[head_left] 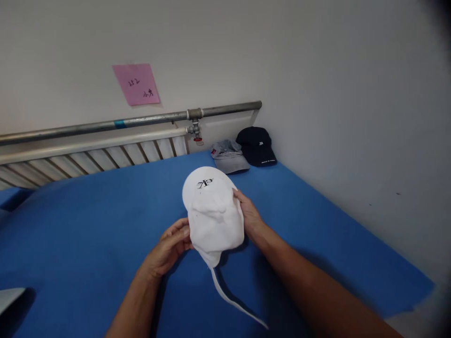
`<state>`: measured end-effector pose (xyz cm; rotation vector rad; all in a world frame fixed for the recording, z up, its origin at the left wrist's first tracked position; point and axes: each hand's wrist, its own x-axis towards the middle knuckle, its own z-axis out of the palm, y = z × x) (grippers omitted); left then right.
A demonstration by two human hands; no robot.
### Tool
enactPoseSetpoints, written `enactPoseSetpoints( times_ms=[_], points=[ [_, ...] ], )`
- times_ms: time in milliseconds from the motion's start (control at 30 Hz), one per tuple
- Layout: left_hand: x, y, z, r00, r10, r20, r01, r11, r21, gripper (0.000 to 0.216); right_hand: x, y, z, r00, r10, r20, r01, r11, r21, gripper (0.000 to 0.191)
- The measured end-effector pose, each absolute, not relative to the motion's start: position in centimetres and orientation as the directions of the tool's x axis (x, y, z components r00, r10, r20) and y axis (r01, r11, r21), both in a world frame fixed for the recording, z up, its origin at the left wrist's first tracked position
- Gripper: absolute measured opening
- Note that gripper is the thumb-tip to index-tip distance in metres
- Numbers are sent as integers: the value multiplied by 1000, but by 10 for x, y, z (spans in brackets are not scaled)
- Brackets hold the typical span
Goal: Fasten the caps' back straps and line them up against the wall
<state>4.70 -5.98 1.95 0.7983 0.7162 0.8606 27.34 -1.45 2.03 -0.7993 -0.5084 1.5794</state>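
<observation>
I hold a white cap (212, 211) with a small black logo above the blue table (88, 225). My left hand (171, 246) grips its lower left edge with the fingers curled round the fabric. On the cap's right side my right hand (249, 213) is closed on the cloth. A white strap (232, 300) hangs down from the cap's back toward me.
A grey cap (229, 157) and a black cap (257, 146) lie side by side in the far corner of the table. A metal pipe (134, 122) with a valve and a radiator run along the back wall. A pink note (136, 84) sticks to the wall.
</observation>
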Motion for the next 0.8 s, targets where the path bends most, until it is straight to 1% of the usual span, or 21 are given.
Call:
enactPoseSetpoints(
  times_ms=[100,133,200,267,300,367,433,500,567,600,633,700,800],
  points=[
    [54,-62,19,486,837,-250,-332,442,833,35,277,-14,28,-7,970,-244,-718,-174,-673,26],
    [55,-62,19,449,858,-248,-334,419,844,38,278,-14,32,-21,972,-236,-728,-177,-663,28],
    [56,-62,20,290,933,-212,-330,306,893,43,280,-16,39,-44,981,-188,-733,-160,-662,32],
    [56,-65,22,120,988,-97,-305,130,944,48,280,-20,46,-30,993,-113,-711,-101,-695,38],
    [56,-68,24,79,997,-18,-291,41,956,51,280,-23,48,-13,997,-71,-690,-60,-721,41],
    [60,-76,29,98,989,114,-269,-84,960,65,277,-32,54,3,1000,20,-632,17,-775,49],
    [67,-85,33,111,980,165,-235,-136,962,82,272,-45,58,-54,991,126,-568,73,-819,56],
    [75,-91,36,52,990,133,-205,-119,972,90,266,-58,63,-222,951,214,-520,70,-851,59],
    [81,-92,38,-2,1000,29,-251,-29,968,83,260,-69,67,-424,867,260,-480,28,-877,63],
    [82,-91,38,-7,999,-40,-298,36,954,78,257,-73,68,-493,830,261,-459,6,-888,64],
    [82,-89,39,-6,994,-110,-350,101,931,73,255,-75,70,-526,814,247,-434,-7,-901,65],
    [79,-84,39,-9,973,-230,-449,201,871,63,255,-75,72,-485,850,205,-369,14,-929,60],
    [72,-75,38,-47,941,-335,-560,253,789,53,262,-71,73,-312,932,185,-235,113,-965,41]
  ],
)
